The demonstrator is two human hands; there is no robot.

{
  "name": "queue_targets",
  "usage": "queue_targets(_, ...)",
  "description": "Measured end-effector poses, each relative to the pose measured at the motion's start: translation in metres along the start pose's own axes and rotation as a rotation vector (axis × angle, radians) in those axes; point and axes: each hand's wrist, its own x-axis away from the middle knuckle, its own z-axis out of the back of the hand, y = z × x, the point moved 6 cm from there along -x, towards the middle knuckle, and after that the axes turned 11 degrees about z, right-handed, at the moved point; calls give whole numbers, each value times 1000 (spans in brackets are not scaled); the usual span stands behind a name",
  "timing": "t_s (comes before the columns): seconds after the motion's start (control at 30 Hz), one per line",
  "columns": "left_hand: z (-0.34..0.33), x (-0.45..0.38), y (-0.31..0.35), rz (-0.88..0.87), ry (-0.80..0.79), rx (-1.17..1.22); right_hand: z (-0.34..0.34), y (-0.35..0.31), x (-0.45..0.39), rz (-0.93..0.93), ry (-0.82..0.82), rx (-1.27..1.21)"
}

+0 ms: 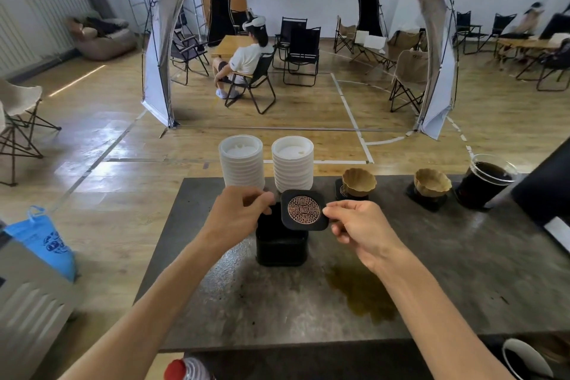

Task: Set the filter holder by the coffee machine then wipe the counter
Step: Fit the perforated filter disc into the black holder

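Observation:
My right hand (359,230) pinches the right edge of a black square coaster (304,210) with a round copper pattern, held tilted above the counter. Just left of it my left hand (239,214) rests its fingers on the top of a black square holder (280,245) that stands on the grey counter (462,262). A brown coffee spill (361,291) lies on the counter in front of the holder, to its right. The dark edge of a machine (546,191) shows at the far right.
Two stacks of white lids (240,163) (292,162) stand at the counter's back edge. Right of them are two brown fluted cups (358,182) (431,183) on black coasters and a plastic cup of dark coffee (485,182). A person sits on a folding chair beyond.

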Motion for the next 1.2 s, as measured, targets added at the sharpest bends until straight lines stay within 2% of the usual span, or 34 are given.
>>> queue_targets(0.1, 4, 7, -8, 97, -51, 114, -16, -5, -7, 16, -31, 28)
queue_targets(0.37, 3, 3, -32, 213, 24, 59, -33, 12, -14, -23, -44, 99)
queue_targets(0.67, -2, -3, -47, 320, -44, 72, -28, 24, -17, -115, -79, 164)
queue_targets(1.03, -11, -10, -64, 396, -205, -167, -26, 49, -18, -231, -139, 231)
queue_targets(1.2, -14, -9, -66, 348, -189, -215, -25, 52, -17, -224, -153, 267)
